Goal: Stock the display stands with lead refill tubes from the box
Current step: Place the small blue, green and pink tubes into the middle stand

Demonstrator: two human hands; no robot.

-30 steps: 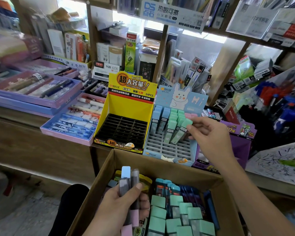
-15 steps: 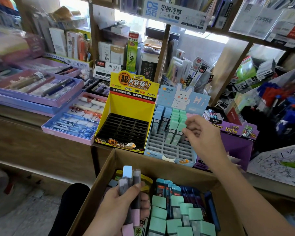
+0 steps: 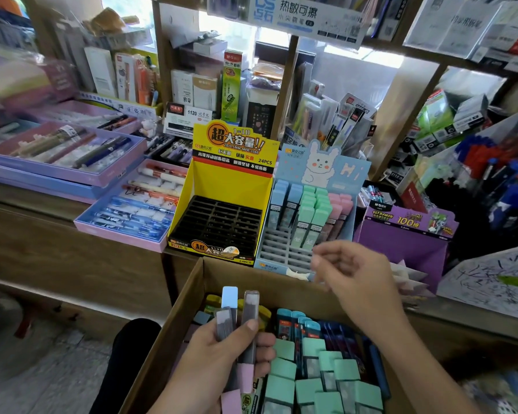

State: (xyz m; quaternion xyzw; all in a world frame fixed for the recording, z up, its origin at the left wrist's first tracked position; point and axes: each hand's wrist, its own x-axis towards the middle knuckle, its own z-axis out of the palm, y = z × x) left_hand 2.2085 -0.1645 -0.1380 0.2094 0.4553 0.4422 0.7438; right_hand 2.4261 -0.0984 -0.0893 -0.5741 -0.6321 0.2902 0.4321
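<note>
**Tubes in Hand, Stands Ahead**

The left hand (image 3: 222, 357) grips a bundle of tubes (image 3: 250, 312) upright over the box (image 3: 189, 291), where more lie packed (mint caps mostly). The right hand (image 3: 356, 276) hangs above the box's far rim, fingers loosely curled with nothing visible in them. It hides the front right slots of the blue stand (image 3: 320, 165), whose back rows hold tubes. The yellow stand (image 3: 231, 186) beside it shows its black grid. Pen trays (image 3: 126, 216) lie left, a purple stand (image 3: 401, 243) right.

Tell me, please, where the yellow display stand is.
Head view, centre-left: the yellow display stand sits between the pen tray and the blue rabbit stand.
</note>
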